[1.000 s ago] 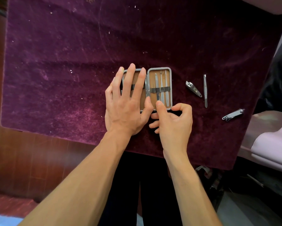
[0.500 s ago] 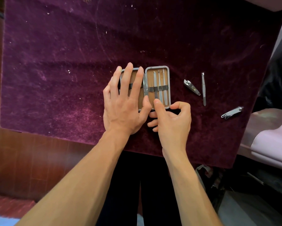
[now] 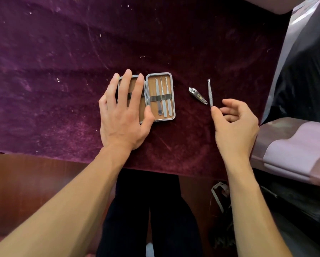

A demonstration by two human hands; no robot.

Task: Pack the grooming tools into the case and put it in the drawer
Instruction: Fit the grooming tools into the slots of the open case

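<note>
The case [image 3: 160,97] lies open and flat on the purple velvet cloth [image 3: 44,71] that covers the counter, its two halves side by side with the hinge running away from the person. The right half holds three slim metal tools [image 3: 163,98] under a dark elastic strap [image 3: 161,97]; they lie parallel to the hinge, long axes pointing away from the person, thin tips at the far end. The left half is mostly hidden under the left hand [image 3: 123,115], which lies flat on it with fingers spread, an open grip that presses down and grasps nothing.

To the right of the case, well apart from it, a small nail clipper [image 3: 198,95] lies slantwise on the cloth. Just beside it on the right lies the tweezers [image 3: 210,93], long axis running nearly straight away from the person. The right hand [image 3: 233,127] is at the tweezers' near end, thumb tip touching it and the forefinger curled above; whether this grip has already closed on the tweezers I cannot tell

Nearer the person, the cloth's edge hangs over the brown wood front of the counter [image 3: 25,182]
</note>
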